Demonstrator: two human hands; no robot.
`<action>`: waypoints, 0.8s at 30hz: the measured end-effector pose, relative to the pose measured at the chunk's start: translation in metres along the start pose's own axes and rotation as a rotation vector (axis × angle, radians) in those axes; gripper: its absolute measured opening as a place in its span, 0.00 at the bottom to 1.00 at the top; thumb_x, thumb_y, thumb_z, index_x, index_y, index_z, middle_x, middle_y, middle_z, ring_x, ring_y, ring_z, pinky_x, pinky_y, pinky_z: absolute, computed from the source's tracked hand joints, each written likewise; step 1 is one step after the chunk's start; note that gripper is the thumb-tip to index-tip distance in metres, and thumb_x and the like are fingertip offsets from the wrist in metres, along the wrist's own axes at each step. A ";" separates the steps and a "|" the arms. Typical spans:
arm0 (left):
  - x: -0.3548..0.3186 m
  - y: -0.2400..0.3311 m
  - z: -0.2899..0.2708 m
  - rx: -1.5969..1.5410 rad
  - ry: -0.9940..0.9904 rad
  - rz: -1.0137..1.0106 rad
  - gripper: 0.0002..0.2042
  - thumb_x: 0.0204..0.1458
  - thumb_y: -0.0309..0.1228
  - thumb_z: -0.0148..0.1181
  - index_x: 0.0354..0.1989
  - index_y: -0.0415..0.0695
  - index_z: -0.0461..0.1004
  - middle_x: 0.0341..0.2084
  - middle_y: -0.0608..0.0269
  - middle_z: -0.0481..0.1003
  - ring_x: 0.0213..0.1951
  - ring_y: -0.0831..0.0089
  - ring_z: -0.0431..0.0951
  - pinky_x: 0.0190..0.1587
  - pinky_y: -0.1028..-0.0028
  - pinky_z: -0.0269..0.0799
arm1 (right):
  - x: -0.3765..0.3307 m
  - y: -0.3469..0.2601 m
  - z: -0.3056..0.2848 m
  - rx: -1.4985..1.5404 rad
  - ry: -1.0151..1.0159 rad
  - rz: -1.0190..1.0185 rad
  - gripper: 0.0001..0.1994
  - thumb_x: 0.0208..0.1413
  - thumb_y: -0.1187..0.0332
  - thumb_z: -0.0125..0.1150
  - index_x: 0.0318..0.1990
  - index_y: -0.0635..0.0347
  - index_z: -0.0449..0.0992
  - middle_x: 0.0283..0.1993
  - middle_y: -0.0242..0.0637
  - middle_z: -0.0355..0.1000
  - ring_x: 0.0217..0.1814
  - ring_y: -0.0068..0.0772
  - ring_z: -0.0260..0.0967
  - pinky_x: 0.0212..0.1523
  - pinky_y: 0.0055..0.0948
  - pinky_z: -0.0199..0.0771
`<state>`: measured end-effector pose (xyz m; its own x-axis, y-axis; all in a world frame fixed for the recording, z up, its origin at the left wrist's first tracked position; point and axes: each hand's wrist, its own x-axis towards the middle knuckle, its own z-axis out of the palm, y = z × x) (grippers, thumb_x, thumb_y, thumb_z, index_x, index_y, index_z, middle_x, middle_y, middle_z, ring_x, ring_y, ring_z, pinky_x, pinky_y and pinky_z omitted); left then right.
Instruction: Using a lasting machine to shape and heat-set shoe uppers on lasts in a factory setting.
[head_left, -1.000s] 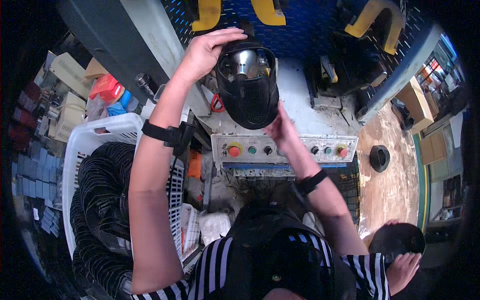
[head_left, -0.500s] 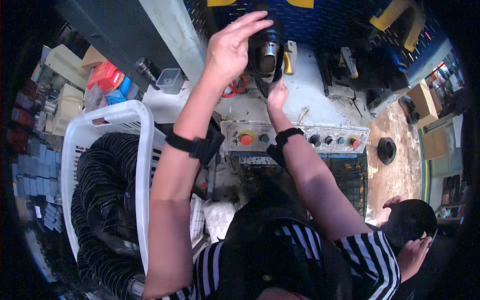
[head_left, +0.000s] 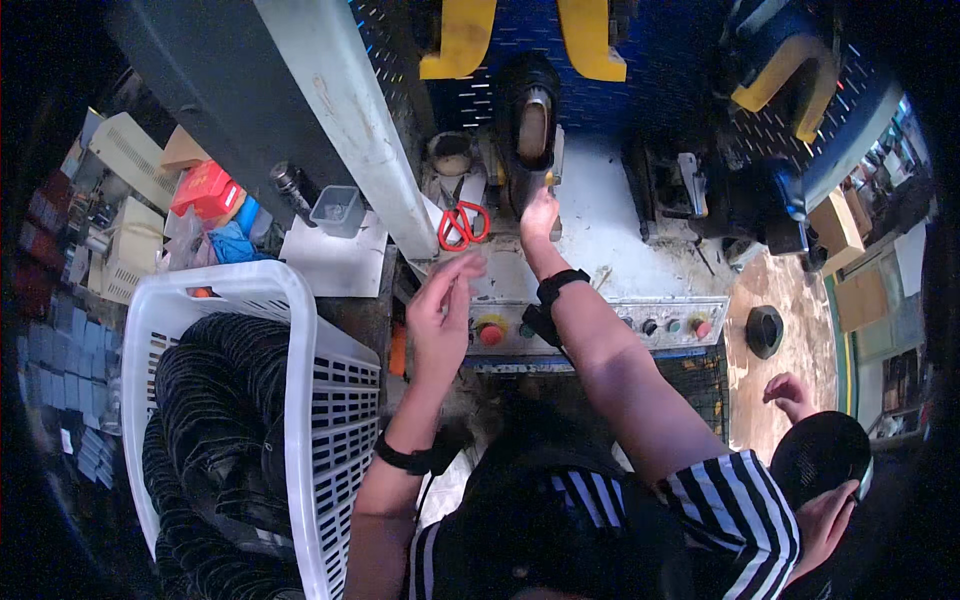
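Observation:
A long black shoe-shaped piece (head_left: 517,120) stands in the machine at the top middle, its opening showing a shiny metal form inside. My right hand (head_left: 540,218) is at its near end with the fingers closed on it; some of the fingers are hidden. My left hand (head_left: 442,305) hangs in the air before the bench's front edge, fingers loosely bent and slightly apart, with nothing in it. Just beyond it lie red-handled scissors (head_left: 463,226) on the white bench top (head_left: 590,230).
A white plastic basket (head_left: 300,400) of stacked black pieces stands at my left. Yellow curved machine arms (head_left: 590,45) hang above the bench. A control panel (head_left: 625,320) with buttons runs along the front. At lower right, another person's hands (head_left: 825,515) are by a round black thing (head_left: 815,450).
My left hand has left the black piece and come back toward me, lower in the view. My right hand stays at its near end. The view has shifted, showing more of the machine's yellow arms.

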<state>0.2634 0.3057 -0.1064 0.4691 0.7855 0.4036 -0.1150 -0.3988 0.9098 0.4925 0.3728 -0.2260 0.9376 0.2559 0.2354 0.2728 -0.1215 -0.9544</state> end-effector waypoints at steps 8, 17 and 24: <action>-0.026 0.005 0.007 -0.047 -0.073 -0.150 0.11 0.57 0.21 0.46 0.46 0.39 0.72 0.37 0.61 0.75 0.35 0.78 0.75 0.36 0.80 0.71 | 0.016 0.010 0.007 -0.074 -0.025 0.016 0.23 0.60 0.62 0.39 0.23 0.75 0.70 0.24 0.63 0.67 0.30 0.62 0.67 0.32 0.52 0.60; -0.008 0.031 0.062 0.058 -0.177 -0.005 0.11 0.56 0.20 0.46 0.44 0.35 0.72 0.36 0.57 0.75 0.33 0.75 0.75 0.35 0.78 0.71 | 0.026 -0.002 -0.036 -0.163 0.157 -0.192 0.20 0.59 0.64 0.42 0.18 0.65 0.70 0.17 0.55 0.67 0.18 0.54 0.65 0.19 0.48 0.60; 0.033 0.082 0.157 -0.011 -0.461 0.141 0.10 0.53 0.19 0.50 0.43 0.35 0.73 0.33 0.56 0.76 0.33 0.73 0.77 0.38 0.76 0.71 | 0.131 -0.107 -0.481 -0.833 -0.371 -0.435 0.14 0.52 0.60 0.58 0.40 0.58 0.71 0.32 0.41 0.73 0.32 0.38 0.72 0.35 0.34 0.71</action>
<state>0.4069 0.2243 -0.0340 0.7875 0.4311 0.4404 -0.2135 -0.4796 0.8511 0.6900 -0.0419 -0.0043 0.6334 0.7024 0.3247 0.7716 -0.5415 -0.3337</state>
